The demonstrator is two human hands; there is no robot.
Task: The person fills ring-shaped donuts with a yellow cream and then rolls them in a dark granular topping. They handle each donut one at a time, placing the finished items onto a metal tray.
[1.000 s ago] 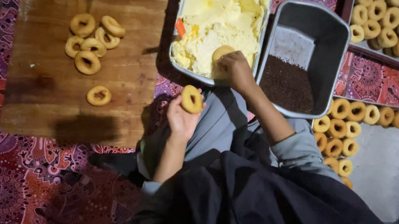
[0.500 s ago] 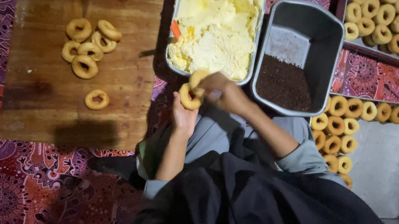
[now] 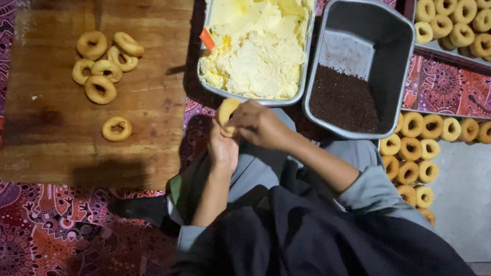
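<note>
Ring-shaped pastry (image 3: 227,110) sits between the two hands, held just near of the cream tray's edge and above the person's lap. The left hand (image 3: 222,150) cups it from below, fingers closed around its lower part, while the right hand (image 3: 259,124) lies over it from the right with the fingers curled against its top; both hands are closed on this one ring.

Far of the hands, a metal tray of pale yellow cream (image 3: 258,32) holds a small orange scraper (image 3: 207,39) at its left edge. To its right stands a deep grey tin (image 3: 385,36) with dark brown sprinkles (image 3: 343,99) heaped in its near end.

On the left, a wooden board (image 3: 62,152) carries a cluster of five plain rings (image 3: 103,65) and a single ring (image 3: 116,128) lying apart, nearer the person. At the right, a flat metal tray (image 3: 487,203) holds rows of rings along its far and left sides, and another tray of rings (image 3: 476,0) fills the far right corner. A patterned red cloth (image 3: 19,256) lies under everything.
</note>
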